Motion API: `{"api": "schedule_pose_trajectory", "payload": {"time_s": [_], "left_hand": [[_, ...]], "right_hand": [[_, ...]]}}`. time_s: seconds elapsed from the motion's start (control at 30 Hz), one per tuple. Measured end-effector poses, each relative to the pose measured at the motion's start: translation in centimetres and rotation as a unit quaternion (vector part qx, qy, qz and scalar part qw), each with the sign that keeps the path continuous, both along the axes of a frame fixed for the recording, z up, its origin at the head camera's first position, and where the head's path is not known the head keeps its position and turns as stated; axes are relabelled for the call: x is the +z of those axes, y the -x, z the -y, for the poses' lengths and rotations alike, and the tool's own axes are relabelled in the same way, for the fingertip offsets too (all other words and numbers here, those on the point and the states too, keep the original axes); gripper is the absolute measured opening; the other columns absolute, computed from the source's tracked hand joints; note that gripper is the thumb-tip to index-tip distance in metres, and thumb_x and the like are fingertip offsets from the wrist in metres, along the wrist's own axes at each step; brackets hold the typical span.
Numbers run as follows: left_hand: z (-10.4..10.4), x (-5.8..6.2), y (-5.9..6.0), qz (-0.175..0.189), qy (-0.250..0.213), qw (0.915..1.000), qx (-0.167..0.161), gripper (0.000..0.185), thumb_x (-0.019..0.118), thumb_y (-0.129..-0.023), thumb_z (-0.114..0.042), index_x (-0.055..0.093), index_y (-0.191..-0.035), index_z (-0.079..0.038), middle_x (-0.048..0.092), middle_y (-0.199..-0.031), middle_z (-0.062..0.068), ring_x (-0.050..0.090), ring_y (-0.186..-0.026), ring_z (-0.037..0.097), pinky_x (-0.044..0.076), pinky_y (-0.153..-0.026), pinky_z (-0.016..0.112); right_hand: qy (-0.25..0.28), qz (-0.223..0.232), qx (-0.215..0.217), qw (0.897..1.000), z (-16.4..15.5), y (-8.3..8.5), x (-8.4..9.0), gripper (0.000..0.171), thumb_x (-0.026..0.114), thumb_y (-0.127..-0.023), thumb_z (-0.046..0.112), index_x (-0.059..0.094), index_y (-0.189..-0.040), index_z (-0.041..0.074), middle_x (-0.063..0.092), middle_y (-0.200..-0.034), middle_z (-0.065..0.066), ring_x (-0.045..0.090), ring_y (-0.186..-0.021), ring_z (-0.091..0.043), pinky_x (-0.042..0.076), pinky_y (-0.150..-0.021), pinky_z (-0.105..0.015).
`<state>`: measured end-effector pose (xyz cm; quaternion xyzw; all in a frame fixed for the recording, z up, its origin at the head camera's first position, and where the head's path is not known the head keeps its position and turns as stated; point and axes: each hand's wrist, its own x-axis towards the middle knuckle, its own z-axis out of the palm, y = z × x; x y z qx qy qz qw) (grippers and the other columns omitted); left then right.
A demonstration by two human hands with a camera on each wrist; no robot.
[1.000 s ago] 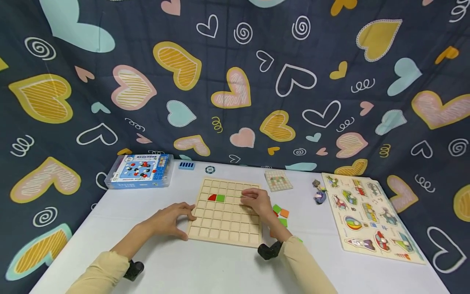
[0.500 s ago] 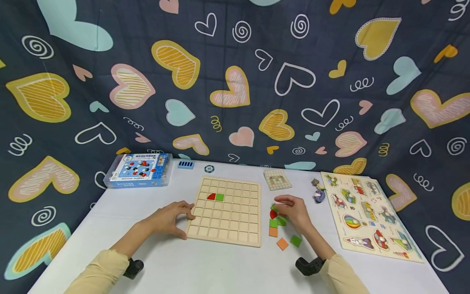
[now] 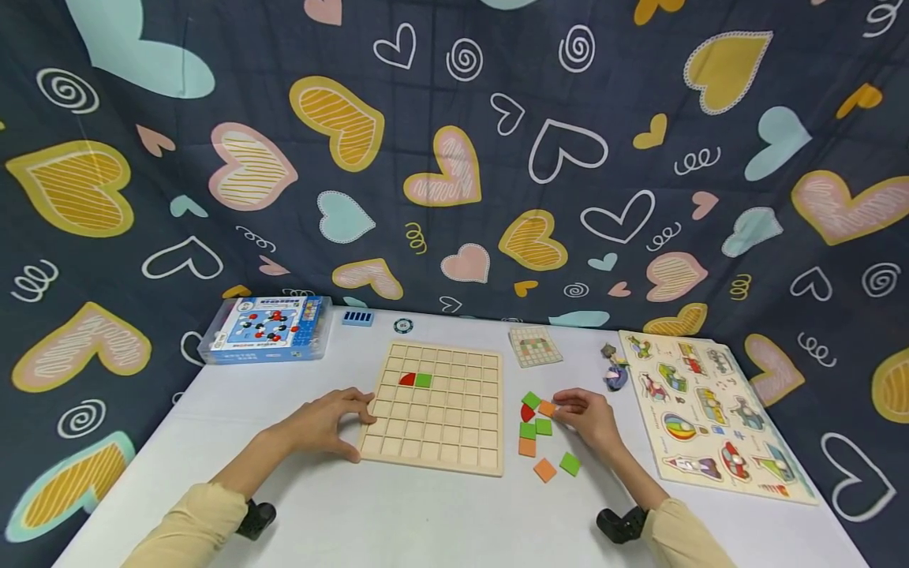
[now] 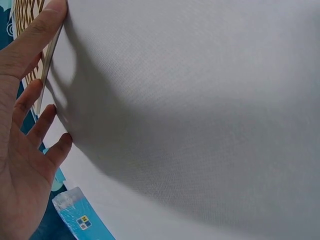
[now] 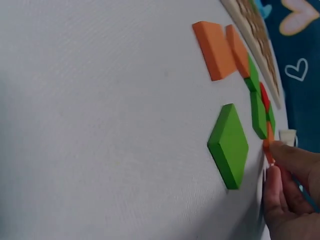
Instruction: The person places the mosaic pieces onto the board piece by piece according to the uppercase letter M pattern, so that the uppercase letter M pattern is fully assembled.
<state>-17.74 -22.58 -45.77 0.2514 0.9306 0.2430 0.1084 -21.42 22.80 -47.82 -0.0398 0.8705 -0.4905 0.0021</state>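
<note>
A wooden grid board (image 3: 433, 430) lies mid-table, with a red quarter-round tile (image 3: 408, 379) and a green square tile (image 3: 423, 380) side by side in its cells. At the board's left edge my left hand (image 3: 327, 424) rests, thumb and fingers spread and touching the rim. My right hand (image 3: 589, 418) is right of the board, thumb and fingertips pinching an orange square tile (image 3: 546, 408) at the edge of a loose group. Around that tile lie a red tile (image 3: 527, 412) and several green and orange ones. In the right wrist view a green tile (image 5: 229, 145) lies nearer the camera.
A patterned grid card (image 3: 536, 347) lies behind the tiles. To the right are a small figurine (image 3: 615, 376) and a wooden picture puzzle (image 3: 717, 418). A plastic box (image 3: 266, 331), a blue block (image 3: 357, 318) and a round chip (image 3: 403, 326) stand at the back left.
My right hand has left the board's upper right, passed over the loose tiles, and drawn a little farther right to the orange tile. The left hand stays at the board's edge.
</note>
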Motion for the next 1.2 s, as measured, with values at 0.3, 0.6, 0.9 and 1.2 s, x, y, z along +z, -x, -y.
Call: {"api": "schedule_pose_trajectory", "payload": {"time_s": [0.3, 0.6, 0.9, 1.2], "left_hand": [[0.0, -0.2, 0.3, -0.003, 0.000, 1.0000, 0.000, 0.048, 0.085, -0.065, -0.043, 0.068, -0.106, -0.027, 0.048, -0.141, 0.009, 0.045, -0.123, 0.037, 0.043, -0.084, 0.066], [0.0, -0.1, 0.3, 0.000, 0.001, 1.0000, 0.000, 0.049, 0.086, -0.064, -0.043, 0.068, -0.107, -0.027, 0.048, -0.141, 0.009, 0.045, -0.124, 0.038, 0.043, -0.084, 0.067], [-0.1, 0.1, 0.1, 0.003, 0.000, 1.0000, -0.003, 0.047, 0.087, -0.064, -0.039, 0.069, -0.105, -0.025, 0.049, -0.140, 0.011, 0.045, -0.123, 0.039, 0.043, -0.085, 0.067], [-0.2, 0.2, 0.2, 0.007, 0.003, 1.0000, 0.002, 0.047, 0.087, -0.064, -0.040, 0.069, -0.105, -0.026, 0.049, -0.141, 0.010, 0.045, -0.123, 0.038, 0.042, -0.084, 0.068]], "right_hand": [[-0.019, -0.012, -0.006, 1.000, -0.2, 0.7, -0.1, 0.023, 0.070, -0.080, -0.008, 0.067, -0.103, -0.006, 0.070, -0.099, -0.019, 0.068, -0.087, -0.025, 0.051, -0.069, -0.017], [0.001, 0.018, 0.090, 0.996, -2.1, 1.8, -0.2, 0.030, 0.066, -0.086, -0.002, 0.062, -0.116, -0.007, 0.067, -0.106, -0.021, 0.063, -0.085, -0.018, 0.049, -0.071, -0.017], [0.023, 0.023, 0.128, 0.991, -2.8, 2.3, -0.5, 0.028, 0.069, -0.085, 0.001, 0.064, -0.111, -0.007, 0.067, -0.103, -0.022, 0.058, -0.075, -0.010, 0.047, -0.062, -0.018], [0.091, 0.036, 0.042, 0.994, -2.5, 1.6, -1.1, 0.032, 0.071, -0.082, -0.002, 0.061, -0.111, -0.010, 0.067, -0.102, -0.022, 0.063, -0.079, -0.006, 0.051, -0.070, -0.016]]}}
